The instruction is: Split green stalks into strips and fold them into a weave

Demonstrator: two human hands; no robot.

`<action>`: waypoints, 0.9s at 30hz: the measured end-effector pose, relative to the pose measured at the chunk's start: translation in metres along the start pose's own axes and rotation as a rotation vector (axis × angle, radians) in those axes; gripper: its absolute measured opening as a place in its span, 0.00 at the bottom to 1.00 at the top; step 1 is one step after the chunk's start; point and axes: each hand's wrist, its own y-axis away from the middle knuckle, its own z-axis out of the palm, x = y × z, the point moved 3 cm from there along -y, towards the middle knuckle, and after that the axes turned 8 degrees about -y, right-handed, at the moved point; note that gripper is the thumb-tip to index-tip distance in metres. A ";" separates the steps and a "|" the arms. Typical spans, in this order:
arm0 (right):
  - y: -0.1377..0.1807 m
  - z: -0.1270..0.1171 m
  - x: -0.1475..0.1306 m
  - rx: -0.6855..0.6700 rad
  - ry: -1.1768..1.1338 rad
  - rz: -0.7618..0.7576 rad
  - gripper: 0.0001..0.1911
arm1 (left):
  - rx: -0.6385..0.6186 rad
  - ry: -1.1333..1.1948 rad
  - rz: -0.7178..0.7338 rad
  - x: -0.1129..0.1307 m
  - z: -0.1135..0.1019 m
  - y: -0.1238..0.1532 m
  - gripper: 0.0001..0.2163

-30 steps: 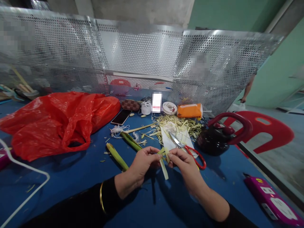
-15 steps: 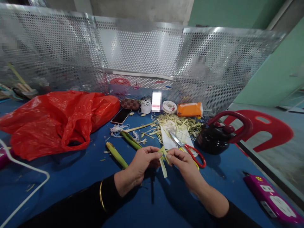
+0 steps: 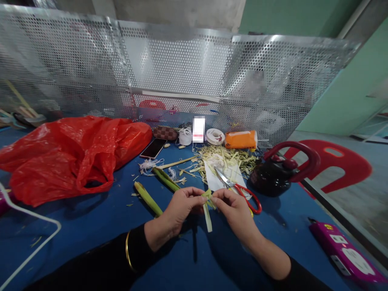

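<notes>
Both hands meet over the blue table, pinching a pale green leaf strip that is folded or crossed at the top, with one end hanging down. My left hand grips its left side between thumb and fingers. On the right side, my right hand pinches the strip with thumb and forefinger. Two green stalks lie beyond my left hand, one partly hidden by it. Scissors with red handles rest on white paper just past my right hand.
A heap of shredded strips lies behind the paper. To its right stands a dark kettle. A red plastic bag fills the left side, with a phone beside it. A purple power strip sits at right. Perforated metal panels border the back.
The strip's hanging end has shifted slightly downward and left. My right fingers have moved a little along the folded part. Both hands keep their pinch.
</notes>
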 end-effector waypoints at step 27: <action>-0.002 0.000 0.009 0.085 -0.181 0.089 0.13 | 0.017 -0.065 0.136 0.006 0.001 0.001 0.12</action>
